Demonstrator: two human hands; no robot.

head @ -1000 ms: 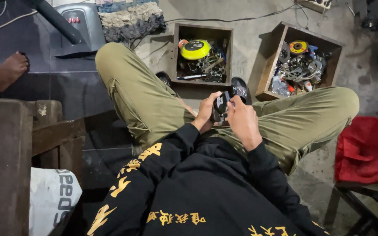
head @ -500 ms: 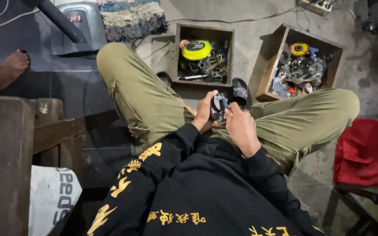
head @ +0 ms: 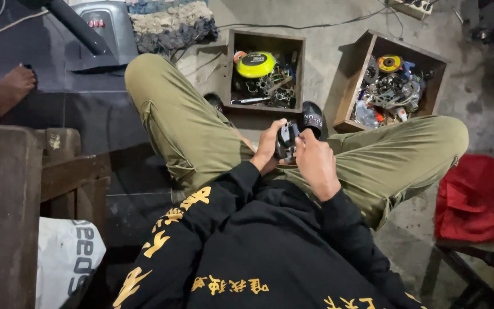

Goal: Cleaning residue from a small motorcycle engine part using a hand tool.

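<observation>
I sit with knees apart in olive trousers and a black top with yellow print. Between my knees both hands grip one small dark metal part (head: 286, 140). My left hand (head: 269, 143) clasps its left side, fingers curled around it. My right hand (head: 315, 163) covers its right side from above, hiding most of the part. A black sandal (head: 311, 117) lies on the floor just beyond my hands.
Two open wooden boxes stand on the concrete floor ahead: the left box (head: 231, 63) holds a yellow round case and metal bits, the right box (head: 350, 86) holds several parts. A red stool (head: 478, 197) is at right, a wooden bench (head: 12, 189) at left, another person's bare foot (head: 7, 91) far left.
Both hands keep hold of the small part and have shifted slightly, turning it between them. My view has tilted a little; nothing else moved.
</observation>
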